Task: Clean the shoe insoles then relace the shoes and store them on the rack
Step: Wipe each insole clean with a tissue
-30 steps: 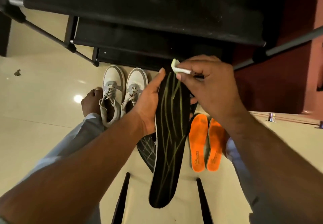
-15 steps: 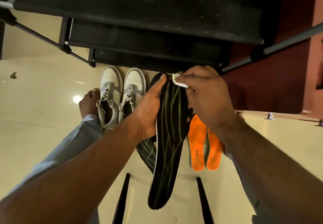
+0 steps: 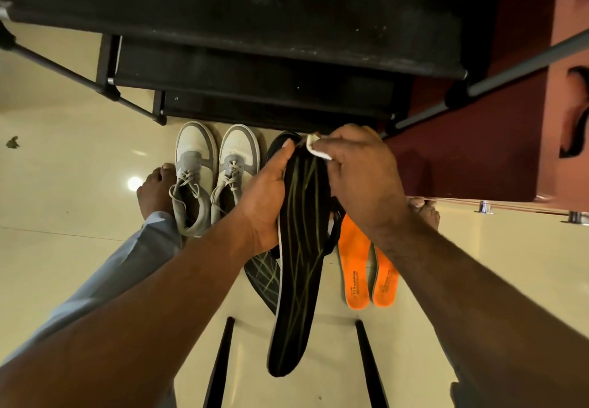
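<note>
My left hand (image 3: 266,195) grips a long black insole (image 3: 294,283) with yellow-green lines along its left edge and holds it up above the floor. My right hand (image 3: 361,178) pinches a small white wipe (image 3: 316,149) against the insole's upper end. A second black insole (image 3: 263,275) lies on the floor below, mostly hidden. Two orange insoles (image 3: 366,275) lie side by side on the floor to the right. A pair of white and grey laced shoes (image 3: 215,175) stands to the left. A dark shoe (image 3: 280,141) peeks out behind my left fingers.
The black shoe rack (image 3: 255,57) with several shelves stands right ahead. A dark red cabinet (image 3: 478,152) is on the right. My bare feet (image 3: 156,192) rest on the glossy cream floor. Two black bars (image 3: 220,363) run toward me below the insole.
My right hand with the wipe has slid down from above the insole's tip onto its upper surface. The left hand keeps its grip on the insole.
</note>
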Available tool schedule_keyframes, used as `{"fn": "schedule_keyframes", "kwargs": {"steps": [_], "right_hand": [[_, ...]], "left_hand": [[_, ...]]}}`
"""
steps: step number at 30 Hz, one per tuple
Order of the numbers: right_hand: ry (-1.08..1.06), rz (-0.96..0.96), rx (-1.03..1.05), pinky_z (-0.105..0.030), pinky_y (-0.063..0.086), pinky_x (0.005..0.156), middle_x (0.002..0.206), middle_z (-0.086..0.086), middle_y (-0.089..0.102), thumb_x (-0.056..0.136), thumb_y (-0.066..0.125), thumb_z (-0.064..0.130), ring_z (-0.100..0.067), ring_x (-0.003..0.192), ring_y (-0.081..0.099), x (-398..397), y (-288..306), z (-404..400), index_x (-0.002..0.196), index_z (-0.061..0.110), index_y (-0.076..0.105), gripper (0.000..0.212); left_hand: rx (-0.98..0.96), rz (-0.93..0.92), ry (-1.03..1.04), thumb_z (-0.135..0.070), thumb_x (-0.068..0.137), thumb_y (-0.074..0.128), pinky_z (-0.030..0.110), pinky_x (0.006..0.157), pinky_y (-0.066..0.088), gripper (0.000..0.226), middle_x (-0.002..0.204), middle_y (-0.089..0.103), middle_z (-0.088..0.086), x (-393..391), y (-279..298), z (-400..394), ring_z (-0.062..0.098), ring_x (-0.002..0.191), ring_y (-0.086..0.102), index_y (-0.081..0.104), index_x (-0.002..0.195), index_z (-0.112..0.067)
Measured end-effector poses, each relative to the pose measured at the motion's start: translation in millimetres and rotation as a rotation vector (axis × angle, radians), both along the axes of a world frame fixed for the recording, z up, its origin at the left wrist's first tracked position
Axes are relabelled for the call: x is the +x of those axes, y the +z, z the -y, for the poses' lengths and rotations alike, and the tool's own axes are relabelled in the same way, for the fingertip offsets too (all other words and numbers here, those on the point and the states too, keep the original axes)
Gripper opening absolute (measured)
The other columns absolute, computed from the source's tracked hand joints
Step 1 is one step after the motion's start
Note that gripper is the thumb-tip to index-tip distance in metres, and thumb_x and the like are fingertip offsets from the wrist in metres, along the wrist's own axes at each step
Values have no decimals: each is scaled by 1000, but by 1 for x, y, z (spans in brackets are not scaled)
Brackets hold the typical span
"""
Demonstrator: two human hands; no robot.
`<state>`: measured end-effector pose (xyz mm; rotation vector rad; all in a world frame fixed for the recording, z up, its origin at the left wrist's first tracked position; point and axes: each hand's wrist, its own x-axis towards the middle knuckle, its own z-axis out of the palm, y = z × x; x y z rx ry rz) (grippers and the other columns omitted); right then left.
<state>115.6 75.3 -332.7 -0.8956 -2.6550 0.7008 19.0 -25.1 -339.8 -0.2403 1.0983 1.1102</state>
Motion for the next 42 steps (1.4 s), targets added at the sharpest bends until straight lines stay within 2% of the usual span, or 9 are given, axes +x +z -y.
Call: {"fn": "schedule_keyframes", "kwargs": {"steps": [6,10,15,18,24,28,34,38,42], "right_hand": [[64,-38,-48,-33,55,70,85,-10,66,80,42,10,-29,81,63,-7,8,11,96,7,74,36],[-36,20,-43,-40,57,68,85,-12,64,77,62,-5,-31,82,62,0,0,1,98,5,74,27],[67,-17,-59,-34,54,72,86,-11,66,75,57,-2,-30,82,63,-6,7,12,98,5,74,30],[-37,35,-52,-37,56,70,86,-12,64,77,61,-4,-30,83,62,0,-1,1,98,5,74,26],[68,22,-105,-31,51,75,87,-9,65,76,55,-1,-28,85,62,-7,4,16,98,6,74,31],[-12,124,-121,-39,55,77,93,-11,65,79,60,-7,-28,91,61,-2,-2,4,101,5,73,28],[28,95,-91,-29,51,76,92,-9,64,77,62,-7,-27,89,59,-4,6,7,101,6,73,30],[127,376,-228,-28,45,91,114,-2,59,90,52,1,-19,110,51,-6,9,-10,118,16,68,35],[111,242,-166,-35,50,76,99,-6,64,83,56,-5,-27,96,56,-1,7,-12,102,10,74,31]], "left_hand": [[6,-45,7,-62,99,34,35,74,58,64,102,69,14,0,0,1,28,95,65,67,123,-12],[-3,-55,-10,-63,98,32,45,94,53,66,115,67,16,1,-2,2,31,107,64,62,131,-14],[7,-30,14,-63,99,33,37,78,55,65,106,69,14,-1,-3,2,27,99,67,61,132,-14],[1,-26,-14,-65,98,30,42,88,54,68,109,69,14,0,-4,2,27,101,67,62,130,-14],[3,-36,78,-56,102,30,35,77,58,56,118,69,12,-3,-1,1,25,108,68,56,138,-22],[32,-93,93,-54,103,27,41,86,55,49,126,67,11,-1,-3,0,26,113,67,53,139,-35],[-6,-66,40,-58,101,31,36,69,58,59,98,73,12,-3,-3,2,25,89,72,63,127,-17],[-23,-47,104,-57,101,32,50,91,55,52,118,69,18,-5,-5,3,32,105,69,62,131,-27],[-68,-38,79,-59,99,35,52,99,49,57,108,72,18,-2,-7,4,33,101,70,73,114,-18]]}}
